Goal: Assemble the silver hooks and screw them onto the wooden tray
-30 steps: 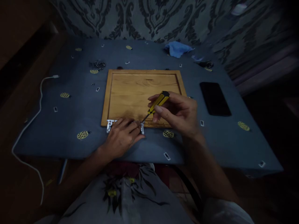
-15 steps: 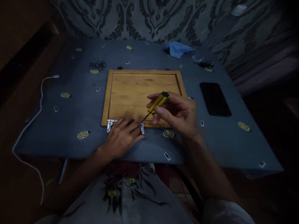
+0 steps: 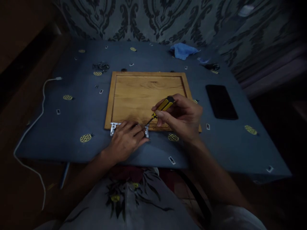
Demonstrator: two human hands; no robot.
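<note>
Left hand: over the bracket, fingers close together; whether they grip, I cannot tell.
Right hand: clamped on the driver, tip at the bracket's right end.
Bracket: along the near edge of the board.
Technique: the driver leans; a steeper angle and firm pressure should limit slipping.

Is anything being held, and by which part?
The right hand holds a screwdriver by its handle. The left hand covers the metal clip; whether it grips cannot be told.
</note>
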